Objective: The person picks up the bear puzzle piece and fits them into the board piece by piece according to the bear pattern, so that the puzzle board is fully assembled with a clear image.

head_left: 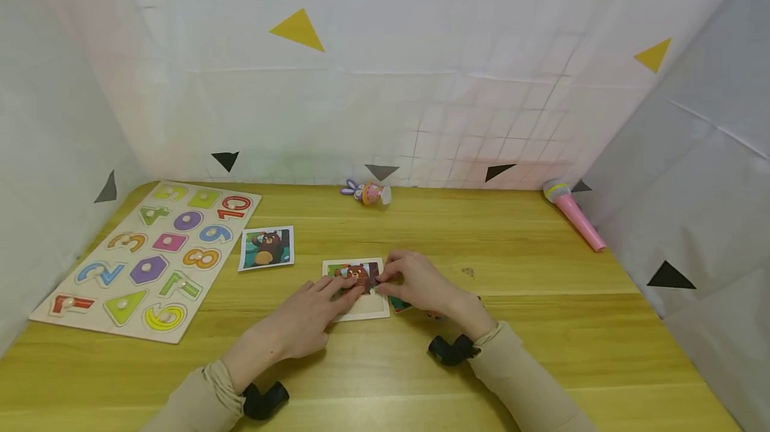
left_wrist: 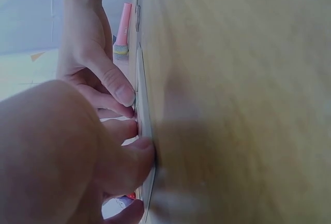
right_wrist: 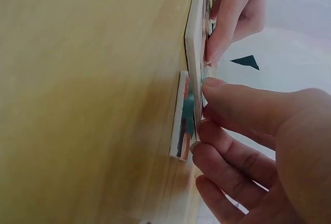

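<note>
A small wooden jigsaw puzzle tray (head_left: 369,312) with a brown bear picture lies on the table before me. Its upper part shows the picture; the lower part is bare and pale. My left hand (head_left: 303,318) rests on it from the left, fingers extended with their tips on the picture. From the right, my right hand (head_left: 418,281) pinches a jigsaw piece (right_wrist: 206,80) between thumb and index finger at the tray's right side; the fingers hide most of it. A loose jigsaw piece (head_left: 398,304), partly green, lies beside the tray below the right hand.
A picture card (head_left: 269,247) of the same bear lies left of the tray. Farther left is a number-and-shape peg board (head_left: 131,223). A rabbit toy (head_left: 368,192) lies at the back, a pink toy microphone (head_left: 577,218) at the back right. White sheets (head_left: 385,118) enclose the table.
</note>
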The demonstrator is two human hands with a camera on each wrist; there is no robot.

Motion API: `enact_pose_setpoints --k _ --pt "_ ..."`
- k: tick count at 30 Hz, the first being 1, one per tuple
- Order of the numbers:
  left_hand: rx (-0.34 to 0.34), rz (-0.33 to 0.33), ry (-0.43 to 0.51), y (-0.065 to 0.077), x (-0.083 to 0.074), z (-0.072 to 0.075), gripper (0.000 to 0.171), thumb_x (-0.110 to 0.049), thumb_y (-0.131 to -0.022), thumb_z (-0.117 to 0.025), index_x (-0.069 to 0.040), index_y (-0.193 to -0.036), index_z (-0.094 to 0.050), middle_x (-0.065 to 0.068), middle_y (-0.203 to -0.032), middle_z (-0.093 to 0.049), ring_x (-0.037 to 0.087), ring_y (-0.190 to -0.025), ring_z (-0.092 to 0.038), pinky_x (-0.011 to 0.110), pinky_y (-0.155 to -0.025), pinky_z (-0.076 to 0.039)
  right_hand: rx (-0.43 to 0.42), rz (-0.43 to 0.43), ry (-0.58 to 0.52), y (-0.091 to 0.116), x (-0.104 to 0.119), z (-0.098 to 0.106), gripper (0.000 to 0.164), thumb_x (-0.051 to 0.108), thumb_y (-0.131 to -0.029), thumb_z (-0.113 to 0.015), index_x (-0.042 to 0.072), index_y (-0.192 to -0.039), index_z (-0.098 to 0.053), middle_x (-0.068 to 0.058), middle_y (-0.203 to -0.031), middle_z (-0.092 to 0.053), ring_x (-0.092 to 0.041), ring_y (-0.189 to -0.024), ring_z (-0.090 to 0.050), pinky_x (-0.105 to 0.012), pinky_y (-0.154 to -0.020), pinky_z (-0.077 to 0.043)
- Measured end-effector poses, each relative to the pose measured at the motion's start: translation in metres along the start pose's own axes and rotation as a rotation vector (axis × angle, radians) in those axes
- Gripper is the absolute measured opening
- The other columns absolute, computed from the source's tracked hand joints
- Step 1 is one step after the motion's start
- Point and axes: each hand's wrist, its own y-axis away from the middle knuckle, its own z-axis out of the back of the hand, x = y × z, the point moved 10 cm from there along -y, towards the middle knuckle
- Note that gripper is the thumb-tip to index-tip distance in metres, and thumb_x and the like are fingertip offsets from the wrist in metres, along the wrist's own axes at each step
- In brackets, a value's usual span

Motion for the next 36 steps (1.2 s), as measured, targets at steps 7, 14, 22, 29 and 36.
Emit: enact_pose_setpoints --k 7,14,22,29,36 --pt "-0.010 -0.005 0.006 0.001 -0.001 0.001 0.076 -0.006 -0.086 -0.061 -0.018 -0.157 -0.035 0.007 -0.160 -0.034 0.036 -0.145 -0.034 0.056 -0.111 -0.037 0.016 0.015 0.024 0.000 0.005 0.001 0.016 0.018 -0.090 -0.076 0.007 -0.100 -0.080 0.002 -0.088 -0.062 -0.004 -0.070 -0.051 -0.019 -0.060 -0.045" --pt "-0.004 -0.025 0.008 0.002 -0.006 0.002 0.074 -0.005 -0.089 -0.057 -0.017 -0.158 -0.033 -0.003 -0.166 -0.025 0.032 -0.148 -0.028 0.059 -0.111 -0.036 0.015 0.029 0.030 0.000 0.006 0.001 0.017 0.017 -0.090 -0.076 0.005 -0.101 -0.080 0.002 -0.088 -0.062 -0.004 -0.069 -0.050 -0.018 -0.059 -0.045" --pt "0.026 -0.006 -0.061 -0.001 -0.010 0.002 0.075 -0.009 -0.088 -0.059 -0.016 -0.158 -0.032 0.002 -0.164 -0.030 0.034 -0.147 -0.031 0.055 -0.112 -0.037 0.021 0.032 0.023 0.001 0.004 0.000 0.018 0.017 -0.089 -0.077 0.005 -0.101 -0.080 0.000 -0.091 -0.064 -0.006 -0.073 -0.054 -0.019 -0.063 -0.047" --pt "0.014 -0.019 -0.048 -0.002 -0.011 0.003 0.079 -0.007 -0.087 -0.061 -0.022 -0.159 -0.031 0.001 -0.163 -0.030 0.038 -0.147 -0.030 0.060 -0.111 -0.036 0.051 0.027 -0.039 0.005 -0.003 0.002 0.017 0.017 -0.091 -0.075 0.008 -0.105 -0.079 0.000 -0.097 -0.066 -0.012 -0.082 -0.060 -0.025 -0.072 -0.053" --pt "0.029 -0.004 -0.033 -0.004 -0.011 0.003 0.077 -0.004 -0.087 -0.057 -0.020 -0.158 -0.033 -0.003 -0.166 -0.025 0.039 -0.149 -0.026 0.060 -0.113 -0.034 0.092 -0.023 -0.084 0.022 -0.017 0.012 0.021 0.021 -0.090 -0.077 0.012 -0.109 -0.077 0.002 -0.102 -0.067 -0.014 -0.094 -0.064 -0.036 -0.085 -0.055"
